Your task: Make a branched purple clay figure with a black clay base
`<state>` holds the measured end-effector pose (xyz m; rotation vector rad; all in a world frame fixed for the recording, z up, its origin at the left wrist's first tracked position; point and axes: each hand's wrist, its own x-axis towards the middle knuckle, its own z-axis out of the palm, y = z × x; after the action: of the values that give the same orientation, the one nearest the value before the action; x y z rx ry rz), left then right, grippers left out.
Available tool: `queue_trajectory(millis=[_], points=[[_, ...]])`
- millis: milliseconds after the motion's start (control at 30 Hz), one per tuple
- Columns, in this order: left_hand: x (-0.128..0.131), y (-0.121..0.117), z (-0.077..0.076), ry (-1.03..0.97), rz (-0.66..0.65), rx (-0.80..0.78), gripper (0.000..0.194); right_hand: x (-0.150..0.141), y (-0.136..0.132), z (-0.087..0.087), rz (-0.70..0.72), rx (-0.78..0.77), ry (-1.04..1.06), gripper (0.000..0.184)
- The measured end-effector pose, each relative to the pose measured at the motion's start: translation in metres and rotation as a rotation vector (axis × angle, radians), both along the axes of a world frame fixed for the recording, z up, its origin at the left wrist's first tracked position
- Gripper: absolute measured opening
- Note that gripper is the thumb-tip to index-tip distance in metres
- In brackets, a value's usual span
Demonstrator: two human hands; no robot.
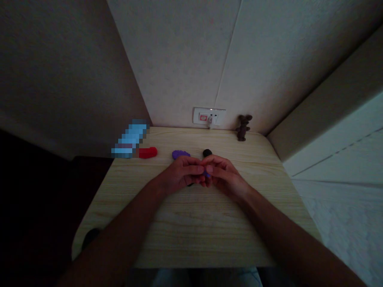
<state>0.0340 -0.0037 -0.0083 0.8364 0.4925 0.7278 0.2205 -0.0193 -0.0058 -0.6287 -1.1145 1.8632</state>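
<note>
- The small purple piece (206, 173) looks light and soft, probably modelling clay: it should dent under a firm pinch rather than slip, and stretch or tear if pulled hard.
- Its best hold is likely a gentle pinch at opposite edges, with 1 thumb pad at each side and the fingers supporting it from beneath.
- It sits between the 2 hands, just above the surface (185, 239), at the tips of both thumbs; most of it is hidden, so its full shape cannot be told.
- The left hand (181, 172) has its fingers curled, thumb laid along them, and seems to pinch the piece from its side.
- The right hand (224, 174) grasps the same piece, thumb tip pressed at its upper edge and fingers folded behind.
- Just beyond the left hand lies a larger purple lump (180, 154); a black lump (207, 152) is just beyond the right hand's fingers.
- Farther left, a red piece (148, 152) lies beside a pixelated blue item (130, 139).
- A brown figure (243, 128) stands upright near the wall, right of the socket (208, 116), well apart from both hands.
</note>
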Motion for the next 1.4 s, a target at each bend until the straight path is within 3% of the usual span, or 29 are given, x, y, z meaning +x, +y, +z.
queue_trajectory(millis=[200, 367, 500, 900, 1000, 1200, 1400], points=[[-0.0020, -0.0001, -0.0017, 0.012, 0.000, 0.010, 0.028, 0.0002, -0.0025, 0.0050, 0.068, -0.056, -0.006, 0.029], [-0.0008, -0.0008, 0.0022, -0.034, 0.017, -0.012, 0.030, -0.0027, -0.0026, 0.0019, 0.010, 0.042, -0.005, 0.037], [0.0001, -0.0002, 0.0007, -0.090, 0.013, -0.030, 0.030, -0.0041, -0.0011, -0.0012, -0.033, 0.132, -0.019, 0.033], [0.0008, 0.0002, -0.0001, -0.097, 0.024, -0.032, 0.030, -0.0061, -0.0030, 0.0059, -0.184, 0.182, -0.046, 0.028], [-0.0001, 0.0001, 0.0001, -0.076, 0.013, -0.029, 0.030, -0.0052, -0.0029, 0.0053, -0.174, 0.153, -0.039, 0.024], [-0.0042, -0.0006, -0.0012, -0.030, -0.002, -0.013, 0.031, -0.0050, -0.0040, 0.0016, -0.063, -0.046, 0.029, 0.034], [-0.0057, -0.0012, 0.0014, -0.015, -0.052, -0.005, 0.031, -0.0052, -0.0042, 0.0007, 0.017, -0.103, 0.067, 0.034]])
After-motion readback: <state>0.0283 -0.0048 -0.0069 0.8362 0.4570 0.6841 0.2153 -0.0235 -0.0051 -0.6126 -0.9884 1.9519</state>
